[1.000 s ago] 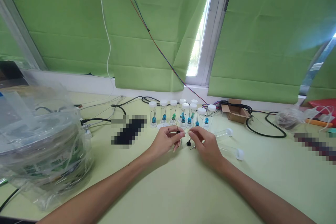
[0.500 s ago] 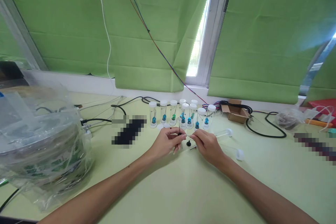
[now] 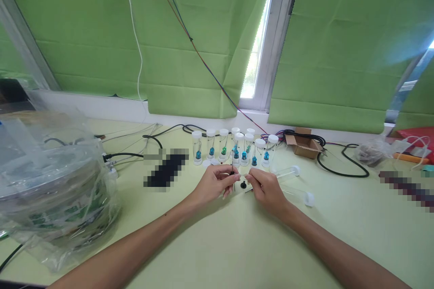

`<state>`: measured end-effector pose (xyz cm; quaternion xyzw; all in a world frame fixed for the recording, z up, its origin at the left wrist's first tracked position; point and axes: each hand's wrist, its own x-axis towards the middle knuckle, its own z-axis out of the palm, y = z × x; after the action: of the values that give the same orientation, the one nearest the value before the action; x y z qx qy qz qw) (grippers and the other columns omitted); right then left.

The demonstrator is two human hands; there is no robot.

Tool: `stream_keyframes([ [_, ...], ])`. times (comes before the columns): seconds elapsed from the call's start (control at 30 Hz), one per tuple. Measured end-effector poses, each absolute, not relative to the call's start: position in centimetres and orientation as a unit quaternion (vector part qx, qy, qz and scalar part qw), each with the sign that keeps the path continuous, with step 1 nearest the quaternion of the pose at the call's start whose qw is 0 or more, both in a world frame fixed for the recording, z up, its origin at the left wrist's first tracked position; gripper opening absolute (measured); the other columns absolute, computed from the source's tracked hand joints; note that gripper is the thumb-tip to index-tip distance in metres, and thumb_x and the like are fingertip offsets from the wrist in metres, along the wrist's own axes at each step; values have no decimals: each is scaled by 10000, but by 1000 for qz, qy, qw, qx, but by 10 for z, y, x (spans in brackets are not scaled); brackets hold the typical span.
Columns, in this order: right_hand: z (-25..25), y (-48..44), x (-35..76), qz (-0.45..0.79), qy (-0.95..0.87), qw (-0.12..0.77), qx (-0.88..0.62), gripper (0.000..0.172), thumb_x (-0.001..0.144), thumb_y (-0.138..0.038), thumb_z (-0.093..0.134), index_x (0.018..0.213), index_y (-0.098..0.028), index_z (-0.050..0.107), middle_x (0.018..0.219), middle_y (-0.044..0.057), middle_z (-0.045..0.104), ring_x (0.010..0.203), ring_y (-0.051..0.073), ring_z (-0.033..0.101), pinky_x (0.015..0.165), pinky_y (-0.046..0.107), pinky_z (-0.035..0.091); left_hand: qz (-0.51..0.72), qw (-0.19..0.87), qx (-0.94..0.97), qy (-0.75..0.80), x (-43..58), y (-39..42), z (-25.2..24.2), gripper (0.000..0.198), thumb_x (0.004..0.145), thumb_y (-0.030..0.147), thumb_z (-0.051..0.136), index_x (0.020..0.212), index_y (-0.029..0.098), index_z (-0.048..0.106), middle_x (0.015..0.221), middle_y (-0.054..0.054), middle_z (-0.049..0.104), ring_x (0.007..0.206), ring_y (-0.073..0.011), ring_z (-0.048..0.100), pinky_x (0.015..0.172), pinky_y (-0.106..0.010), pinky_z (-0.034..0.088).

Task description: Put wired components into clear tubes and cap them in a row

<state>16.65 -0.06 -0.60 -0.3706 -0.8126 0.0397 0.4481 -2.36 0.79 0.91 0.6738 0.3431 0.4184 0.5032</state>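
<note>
My left hand (image 3: 217,184) pinches a small black part (image 3: 232,173) with a thin dark rod standing up from it. Close on its right, my right hand (image 3: 266,186) is closed, fingertips together on something too small to make out. A small black piece (image 3: 243,184) rests on the table between the hands. Behind them stand several clear tubes with white caps, holding blue or green pieces, such as the tube with a green piece (image 3: 224,145). Two clear tubes lie on their sides right of my right hand, one above (image 3: 287,172) and one below (image 3: 298,195).
A plastic-wrapped bundle of round spools (image 3: 61,189) fills the left side of the table (image 3: 217,253). An open cardboard box (image 3: 305,146) and black cables (image 3: 342,174) lie at the back right. Blurred dark items lie left and far right.
The thin rod at my left hand has shifted slightly in its tilt. Both hands stay in nearly the same place.
</note>
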Motion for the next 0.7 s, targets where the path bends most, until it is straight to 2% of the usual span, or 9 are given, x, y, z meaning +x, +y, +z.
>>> stream_keyframes([
  [0.33, -7, -1, 165, 58, -805, 450, -381, 356, 982, -266, 382, 639, -222, 298, 564, -47, 345, 522, 119, 289, 517, 264, 253, 426, 487, 682, 341, -22, 6, 11, 297, 831, 442, 633, 826, 146, 657, 553, 20, 507, 472, -90, 448, 423, -210, 371],
  [0.7, -11, 4, 168, 15, -819, 439, -368, 365, 989, -273, 392, 629, -221, 363, 569, -30, 428, 516, 121, 357, 526, 269, 280, 422, 499, 679, 334, -22, 8, 8, 303, 830, 446, 641, 847, 145, 666, 546, 20, 514, 481, -98, 474, 435, -218, 387],
])
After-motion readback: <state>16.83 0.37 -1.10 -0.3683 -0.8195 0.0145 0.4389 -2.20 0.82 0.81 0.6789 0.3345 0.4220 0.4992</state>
